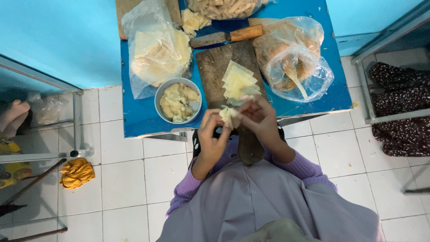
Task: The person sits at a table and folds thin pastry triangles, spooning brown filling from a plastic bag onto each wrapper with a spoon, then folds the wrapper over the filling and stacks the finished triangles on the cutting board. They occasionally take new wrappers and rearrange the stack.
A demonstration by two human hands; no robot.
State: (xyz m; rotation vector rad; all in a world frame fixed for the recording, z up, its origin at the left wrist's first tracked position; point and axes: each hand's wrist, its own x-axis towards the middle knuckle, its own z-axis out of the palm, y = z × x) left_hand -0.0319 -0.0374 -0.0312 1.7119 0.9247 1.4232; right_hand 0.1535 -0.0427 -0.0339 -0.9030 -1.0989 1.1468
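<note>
We count one bowl [178,101], one knife [226,36], one board [233,94], three bags, the left [154,49], the right [293,56] and the far [224,8], and two hands, left [214,136] and right [260,118]

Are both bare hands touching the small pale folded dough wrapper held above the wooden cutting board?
Touching. The head view shows the left hand and right hand both pinching the small pale folded dough wrapper, fingertips pressed on it from either side.

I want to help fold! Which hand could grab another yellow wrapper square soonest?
Probably the right hand: it sits just below the stack of pale yellow square wrappers on the dark wooden board; the left hand is farther.
</note>
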